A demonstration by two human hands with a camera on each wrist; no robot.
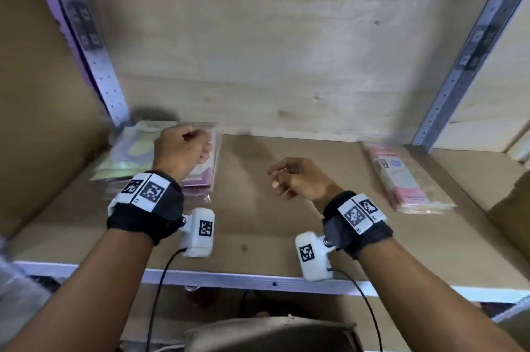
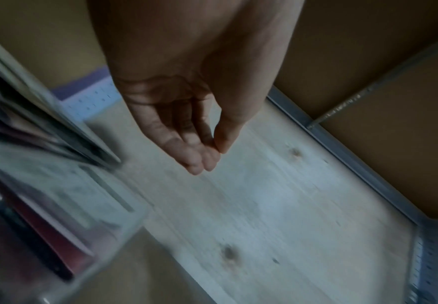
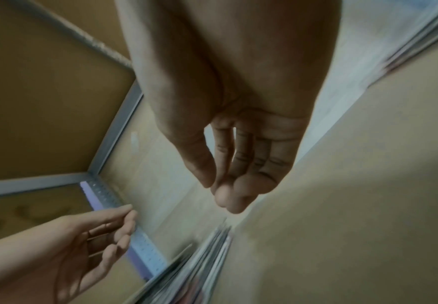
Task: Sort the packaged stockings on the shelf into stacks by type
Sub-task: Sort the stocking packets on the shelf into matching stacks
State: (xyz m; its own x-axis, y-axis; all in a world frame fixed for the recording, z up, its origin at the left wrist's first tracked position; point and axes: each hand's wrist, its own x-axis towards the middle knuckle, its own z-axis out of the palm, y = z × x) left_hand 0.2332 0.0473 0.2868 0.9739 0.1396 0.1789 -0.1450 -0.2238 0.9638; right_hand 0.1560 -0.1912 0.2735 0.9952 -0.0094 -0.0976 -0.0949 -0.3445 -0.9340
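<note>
Left stack of packaged stockings (image 1: 134,151): flat on shelf board (image 1: 252,208), back-left corner. Left hand (image 1: 180,148): above that stack, fingers loosely curled, grasping nothing. Right hand (image 1: 298,179): mid-shelf, relaxed, empty. Pink stack (image 1: 401,176): far right, well apart from both hands.

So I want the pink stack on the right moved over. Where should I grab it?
The pink stack lies flat, its short near end facing you. Probably best to come from the front with the free right hand, sliding fingers under that near end, thumb on top.
</note>
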